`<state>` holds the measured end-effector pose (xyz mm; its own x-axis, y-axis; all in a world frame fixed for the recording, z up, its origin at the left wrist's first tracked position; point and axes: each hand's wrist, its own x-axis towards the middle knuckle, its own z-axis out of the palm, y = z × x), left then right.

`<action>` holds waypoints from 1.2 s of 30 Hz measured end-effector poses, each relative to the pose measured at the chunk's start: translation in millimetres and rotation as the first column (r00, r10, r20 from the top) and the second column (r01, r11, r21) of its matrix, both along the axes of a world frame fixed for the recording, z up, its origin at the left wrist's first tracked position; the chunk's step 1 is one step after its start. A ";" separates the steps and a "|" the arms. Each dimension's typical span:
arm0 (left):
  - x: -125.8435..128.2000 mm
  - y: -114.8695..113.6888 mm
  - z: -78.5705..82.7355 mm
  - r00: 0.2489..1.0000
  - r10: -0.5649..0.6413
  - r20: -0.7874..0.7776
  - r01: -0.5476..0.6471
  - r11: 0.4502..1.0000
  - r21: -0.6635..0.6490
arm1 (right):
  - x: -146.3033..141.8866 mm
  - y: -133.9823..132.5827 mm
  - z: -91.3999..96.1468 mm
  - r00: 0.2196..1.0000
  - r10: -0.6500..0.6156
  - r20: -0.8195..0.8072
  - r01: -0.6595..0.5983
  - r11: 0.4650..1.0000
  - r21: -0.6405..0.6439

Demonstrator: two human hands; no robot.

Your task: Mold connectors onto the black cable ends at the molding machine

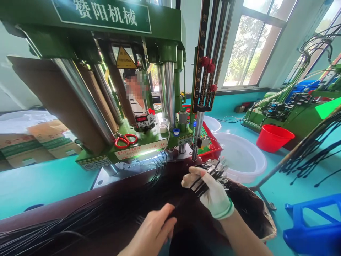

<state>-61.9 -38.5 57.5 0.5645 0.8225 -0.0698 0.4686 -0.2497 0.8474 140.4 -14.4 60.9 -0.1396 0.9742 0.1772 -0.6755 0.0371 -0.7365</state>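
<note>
Grip of gloved right hand (pixel 213 197) clasps black cables (pixel 218 175) right of frame centre, best held snug with ends even; bare left hand (pixel 157 225), lower centre, has fingers curled, hold on anything unclear.

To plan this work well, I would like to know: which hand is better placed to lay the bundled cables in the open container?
Probably the right hand: it already holds the black cables and is next to the open container. The bare left hand is farther from it.
</note>
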 end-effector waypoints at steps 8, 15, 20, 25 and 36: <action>33.4 12.3 28.1 0.998 -0.007 0.057 -0.009 0.957 0.289 | 12.7 -23.4 3.5 0.996 0.014 0.093 -0.023 0.995 0.093; 51.7 21.0 26.8 0.965 -0.256 -0.050 0.253 0.966 -0.053 | 19.9 -28.1 2.7 0.985 -0.008 0.171 -0.025 0.981 0.192; 38.8 9.9 18.7 0.920 -0.343 0.191 0.389 0.736 -0.555 | 19.5 -34.6 1.0 0.990 0.066 0.127 -0.086 0.984 0.155; 55.5 -13.2 -6.8 0.834 -0.026 0.551 0.397 0.722 -0.567 | 2.0 -45.0 -16.0 0.863 0.319 0.391 -0.328 0.944 -0.046; 90.1 -18.3 -37.3 0.797 0.383 0.466 0.055 0.724 -0.688 | 28.4 20.0 2.8 0.838 0.291 0.462 -0.308 0.951 -0.040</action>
<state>28.2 -56.8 20.1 0.5372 0.7714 -0.3412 -0.1492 0.4851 0.8617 168.8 5.6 63.7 -0.4965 0.8664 0.0531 -0.2453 -0.0813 -0.9660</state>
